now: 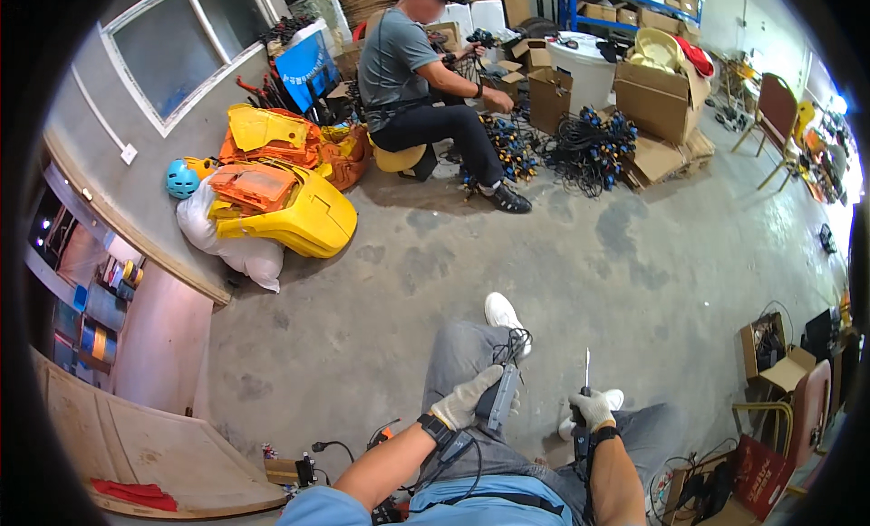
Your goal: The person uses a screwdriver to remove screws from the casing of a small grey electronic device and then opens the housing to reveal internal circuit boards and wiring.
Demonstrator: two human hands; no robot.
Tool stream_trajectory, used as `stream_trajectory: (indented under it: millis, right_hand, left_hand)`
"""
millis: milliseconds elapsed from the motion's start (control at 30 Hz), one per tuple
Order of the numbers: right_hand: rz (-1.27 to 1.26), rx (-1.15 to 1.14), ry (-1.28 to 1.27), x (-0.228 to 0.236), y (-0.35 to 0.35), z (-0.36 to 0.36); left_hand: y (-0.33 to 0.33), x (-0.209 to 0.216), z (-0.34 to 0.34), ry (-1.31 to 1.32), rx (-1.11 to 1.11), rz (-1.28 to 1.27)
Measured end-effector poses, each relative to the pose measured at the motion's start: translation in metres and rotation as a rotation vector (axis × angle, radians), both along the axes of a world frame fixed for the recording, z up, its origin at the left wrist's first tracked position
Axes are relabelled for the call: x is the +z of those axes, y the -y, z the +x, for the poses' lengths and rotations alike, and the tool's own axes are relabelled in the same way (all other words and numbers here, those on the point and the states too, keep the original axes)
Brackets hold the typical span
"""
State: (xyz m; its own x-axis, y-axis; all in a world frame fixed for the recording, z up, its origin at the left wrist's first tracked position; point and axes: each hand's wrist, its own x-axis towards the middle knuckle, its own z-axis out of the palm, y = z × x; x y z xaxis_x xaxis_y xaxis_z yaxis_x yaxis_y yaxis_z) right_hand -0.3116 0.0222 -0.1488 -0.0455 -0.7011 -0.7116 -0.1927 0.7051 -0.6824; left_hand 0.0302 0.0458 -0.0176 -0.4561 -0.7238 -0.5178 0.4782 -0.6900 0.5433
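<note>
My left hand, in a white work glove, is closed around a dark grey rectangular box, apparently a power adapter, above my left thigh. A thin black cable lies looped at its far end. To the right, my right hand, also gloved, grips a screwdriver by its dark handle. The metal shaft points up and away, apart from the box. Both wrists carry dark straps with devices on them.
A person sits on a yellow seat, beside heaped black cables and cardboard boxes. Yellow and orange plastic shells are piled at the left. A red-backed chair and open box stand at the right.
</note>
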Motion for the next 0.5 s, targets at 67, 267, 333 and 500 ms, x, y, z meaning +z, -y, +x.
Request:
stream_trajectory:
  millis: [67, 267, 333, 500]
  right_hand:
    - [-0.002, -0.004, 0.0, 0.006, -0.001, -0.001]
    - [0.028, -0.047, 0.047, 0.002, -0.006, -0.003]
    - [0.023, -0.042, 0.033, 0.001, -0.008, -0.004]
    - [0.01, -0.022, 0.038, -0.001, -0.011, -0.004]
  left_hand:
    - [0.002, 0.0, -0.001, -0.045, -0.01, -0.009]
    - [0.003, -0.002, -0.008, -0.067, 0.017, 0.021]
    - [0.004, -0.012, -0.007, -0.09, -0.014, -0.038]
    - [0.003, -0.014, -0.002, -0.087, -0.015, -0.051]
